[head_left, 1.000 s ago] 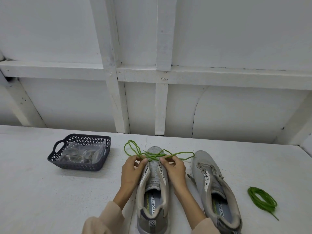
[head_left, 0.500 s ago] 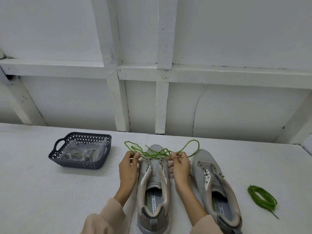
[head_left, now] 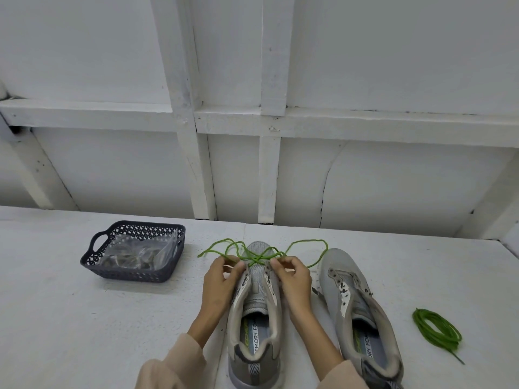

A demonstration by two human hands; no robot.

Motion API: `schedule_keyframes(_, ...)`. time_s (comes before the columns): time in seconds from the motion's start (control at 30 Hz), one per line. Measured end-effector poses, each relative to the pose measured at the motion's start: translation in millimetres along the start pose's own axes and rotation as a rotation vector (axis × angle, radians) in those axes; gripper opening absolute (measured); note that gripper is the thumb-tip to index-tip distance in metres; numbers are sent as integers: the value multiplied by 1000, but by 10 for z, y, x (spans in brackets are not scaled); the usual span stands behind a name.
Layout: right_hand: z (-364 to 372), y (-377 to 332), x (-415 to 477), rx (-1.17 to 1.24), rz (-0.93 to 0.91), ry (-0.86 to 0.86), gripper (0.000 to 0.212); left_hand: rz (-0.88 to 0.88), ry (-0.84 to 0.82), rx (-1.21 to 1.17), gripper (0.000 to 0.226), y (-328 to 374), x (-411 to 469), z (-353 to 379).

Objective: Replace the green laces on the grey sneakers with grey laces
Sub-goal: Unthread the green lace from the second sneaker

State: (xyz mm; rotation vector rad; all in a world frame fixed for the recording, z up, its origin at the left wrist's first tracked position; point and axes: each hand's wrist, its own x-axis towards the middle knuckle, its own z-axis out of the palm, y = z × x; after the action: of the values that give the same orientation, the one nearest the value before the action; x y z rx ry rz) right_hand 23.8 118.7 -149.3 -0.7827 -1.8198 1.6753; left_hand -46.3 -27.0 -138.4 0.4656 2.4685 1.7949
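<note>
1. Hands: left hand and right hand, fingers curled, each pinching the green lace at the toe-end eyelets.
2. Green lace: crosses over the tongue between the hands; loose loops spread on both sides beyond the toe.
3. Centre sneaker, grey: upright between the wrists, toe pointing away, upper eyelets bare.
4. Second sneaker, grey: just to the right, unlaced.
5. Coiled green lace: on the table, right of the second sneaker.
6. Dark basket: far left, holding a clear plastic bag; contents cannot be made out.
</note>
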Motion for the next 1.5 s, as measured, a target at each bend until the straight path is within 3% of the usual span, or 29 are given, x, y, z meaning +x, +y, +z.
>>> schedule_keyframes(0.07,1,-16,13,-21,-9,-27,11,20,0,58,11,-8,30,-16)
schedule_keyframes(0.2,-7,22,35,92,41,71,12,-94,63,-132,17,-1,40,-24)
schedule_keyframes(0.4,8,-28,20,-9,-5,-31,13,-10,13,19,11,-26,58,10)
schedule_keyframes(0.53,11,28,18,104,38,102,21,-128,157,-194,18,25,38,11)
schedule_keyframes(0.7,3,-58,-22,-26,-9,-20,14,12,3,-38,4,30,-1,17)
schedule_keyframes(0.77,-3,-41,3,-12,-1,1,13,3,26,-19,10,21,33,9)
schedule_keyframes(0.9,4,23,1,110,60,102,14,-115,138,-249,12,34,34,-7)
schedule_keyframes(1.07,17,-34,-1,27,18,-34,16,16,-5,-55,3,-14,34,-13)
schedule_keyframes(1.27,24,42,19,124,79,83,20,-113,92,-231,9,9,21,-35)
schedule_keyframes(1.4,26,-20,10,58,49,-35,17,-59,-10,-78,7,-23,32,-29)
schedule_keyframes(1.5,12,3,42,51,60,0,17,-94,55,-131,9,18,61,-10)
